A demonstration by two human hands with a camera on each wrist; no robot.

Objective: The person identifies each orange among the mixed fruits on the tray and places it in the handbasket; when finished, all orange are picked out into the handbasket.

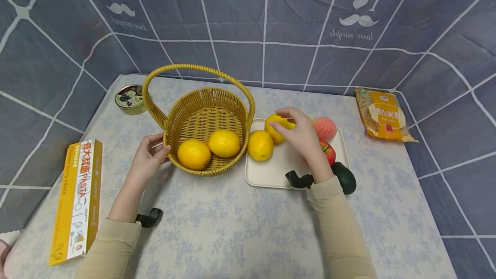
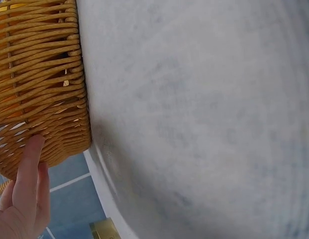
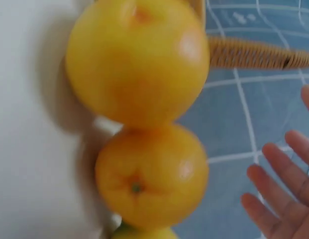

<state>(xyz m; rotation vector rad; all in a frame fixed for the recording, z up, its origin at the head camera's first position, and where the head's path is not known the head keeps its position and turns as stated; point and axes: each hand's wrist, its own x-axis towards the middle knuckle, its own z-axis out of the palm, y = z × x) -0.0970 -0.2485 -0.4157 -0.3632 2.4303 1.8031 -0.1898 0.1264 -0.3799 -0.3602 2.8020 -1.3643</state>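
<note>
My left hand [image 1: 149, 158] touches the left side of a wicker basket [image 1: 207, 98], thumb at the rim. In the left wrist view its fingers lie against the woven wall. Two oranges [image 1: 209, 150] sit at the front of the basket. Over the cream tray [image 1: 275, 175] hovers my right hand [image 1: 300, 137], fingers parted and nothing held. Just under and left of it are an orange [image 1: 274, 127] and, nearer the basket, another orange [image 1: 260, 145]. The right wrist view shows both oranges side by side, with the fingers apart from them.
A pink round fruit [image 1: 324, 128], a red fruit [image 1: 328, 152] and an avocado [image 1: 344, 178] lie at the tray's right side. Around stand a round tin [image 1: 131, 99], a pasta box [image 1: 77, 197] and a yellow snack bag [image 1: 383, 115]. Tile-patterned cloth walls enclose the table.
</note>
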